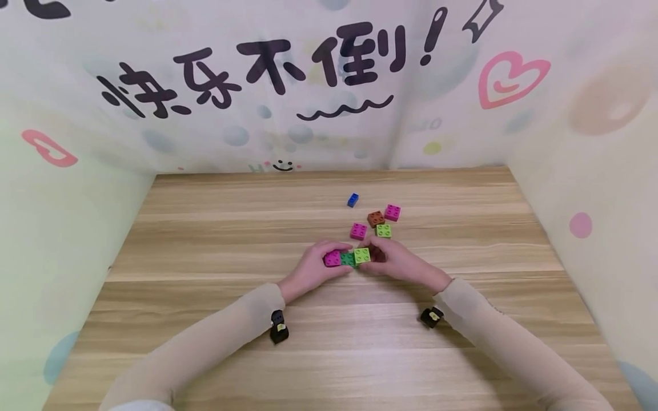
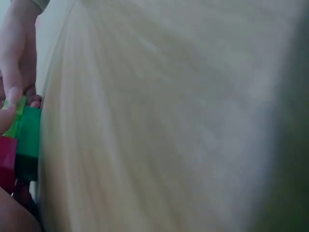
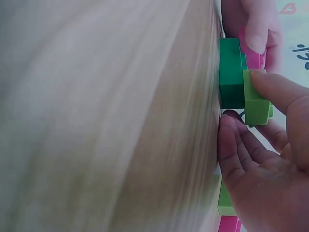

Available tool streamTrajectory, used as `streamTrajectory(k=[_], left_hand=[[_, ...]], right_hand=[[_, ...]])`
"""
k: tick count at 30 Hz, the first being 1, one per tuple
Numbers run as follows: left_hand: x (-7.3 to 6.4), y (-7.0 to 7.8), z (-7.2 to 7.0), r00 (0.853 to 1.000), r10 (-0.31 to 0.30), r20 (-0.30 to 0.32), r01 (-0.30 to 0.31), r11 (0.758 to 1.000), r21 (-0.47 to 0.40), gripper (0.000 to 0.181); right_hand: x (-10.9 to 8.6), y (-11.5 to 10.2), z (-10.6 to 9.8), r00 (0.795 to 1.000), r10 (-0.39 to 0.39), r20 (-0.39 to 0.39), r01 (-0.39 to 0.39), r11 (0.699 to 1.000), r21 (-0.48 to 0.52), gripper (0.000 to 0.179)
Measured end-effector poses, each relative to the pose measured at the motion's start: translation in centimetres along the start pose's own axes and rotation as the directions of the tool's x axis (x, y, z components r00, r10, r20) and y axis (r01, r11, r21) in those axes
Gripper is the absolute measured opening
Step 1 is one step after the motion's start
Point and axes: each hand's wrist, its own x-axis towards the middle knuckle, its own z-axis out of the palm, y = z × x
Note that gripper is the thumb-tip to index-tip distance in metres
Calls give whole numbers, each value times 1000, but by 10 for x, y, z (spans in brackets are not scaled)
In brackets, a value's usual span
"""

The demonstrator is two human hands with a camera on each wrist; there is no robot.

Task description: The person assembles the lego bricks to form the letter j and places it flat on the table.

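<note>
In the head view a dark green brick [image 1: 347, 260] lies near the table's middle. A magenta brick [image 1: 332, 258] sits on its left part and a lime brick [image 1: 362, 256] on its right end; the right wrist view shows the lime brick [image 3: 257, 99] jutting past the end of the green brick [image 3: 231, 72]. My left hand [image 1: 312, 267] curls round the magenta end, thumb and fingers along the two long sides. With thumb and fingers my right hand [image 1: 401, 261] pinches the lime brick. Its other fingers [image 3: 231, 145] are bent low beside the tabletop.
Behind the hands lie a magenta brick [image 1: 358, 231], another lime brick [image 1: 383, 230], a brown brick [image 1: 376, 218] and a second loose magenta brick [image 1: 393, 212]. Farther back is a small blue brick [image 1: 352, 200]. Printed wall panels [image 1: 329, 137] border the wooden table [image 1: 216, 228].
</note>
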Motion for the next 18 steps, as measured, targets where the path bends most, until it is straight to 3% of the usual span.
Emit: streamTrajectory(k=[8,18], left_hand=[[6,1,8,999,25,-35,-26,999,-36,48],[7,0,13,998,10,-65,-11,1000,-19,44]], right_hand=[[-1,-7,0,1000,1,-10,-1,1000,21,32],[-2,-8,0,1000,16,-2,-16,999,31,36]])
